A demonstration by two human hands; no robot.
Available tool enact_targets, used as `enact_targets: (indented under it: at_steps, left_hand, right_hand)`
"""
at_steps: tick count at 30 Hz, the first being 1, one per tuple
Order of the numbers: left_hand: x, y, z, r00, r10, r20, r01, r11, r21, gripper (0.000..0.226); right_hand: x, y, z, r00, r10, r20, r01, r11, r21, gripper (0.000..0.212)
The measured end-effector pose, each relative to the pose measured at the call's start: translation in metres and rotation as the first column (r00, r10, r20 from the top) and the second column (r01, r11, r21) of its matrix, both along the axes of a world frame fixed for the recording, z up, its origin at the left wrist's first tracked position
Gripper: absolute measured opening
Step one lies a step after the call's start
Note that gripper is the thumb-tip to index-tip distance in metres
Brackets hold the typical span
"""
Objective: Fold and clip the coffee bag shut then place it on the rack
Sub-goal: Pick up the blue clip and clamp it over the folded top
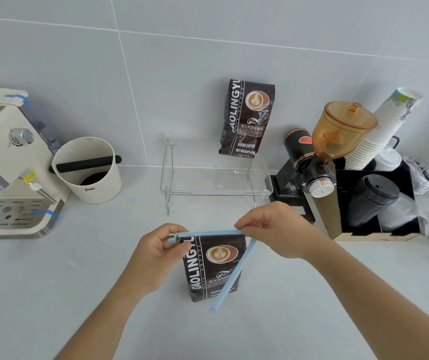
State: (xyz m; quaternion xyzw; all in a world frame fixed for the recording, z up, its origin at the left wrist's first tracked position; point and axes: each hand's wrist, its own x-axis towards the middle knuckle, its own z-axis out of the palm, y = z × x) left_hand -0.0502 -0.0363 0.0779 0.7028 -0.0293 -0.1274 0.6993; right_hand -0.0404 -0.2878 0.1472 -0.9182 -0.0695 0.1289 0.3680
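Both hands, the left hand (156, 252) and right hand (276, 229), pinch the open blue clip (209, 233) along the folded top of the coffee bag (214, 266) standing on the counter (52, 281), so next the hanging arm must snap shut.

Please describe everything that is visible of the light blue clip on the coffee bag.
The light blue clip looks like thin plastic, in two long bars hinged at the right. One bar lies across the top of the near coffee bag; the other hangs open, slanting down over its front. The left hand pinches the left end, the right hand the hinge.
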Motion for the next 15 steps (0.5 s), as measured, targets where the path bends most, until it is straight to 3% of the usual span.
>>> enact_targets:
  at_steps: [6, 15]
  left_hand:
    - [0.003, 0.000, -0.005, 1.000, 0.020, -0.016, -0.020, 1.000, -0.022, 0.017]
    - [0.005, 0.002, -0.007, 1.000, 0.028, 0.001, -0.028, 0.999, -0.033, 0.012]
  right_hand:
    - [-0.007, -0.013, 0.000, 0.986, -0.029, -0.162, 0.054, 0.988, 0.147, 0.039]
    - [-0.013, -0.010, -0.009, 0.996, -0.018, -0.083, 0.030, 0.989, 0.146, 0.034]
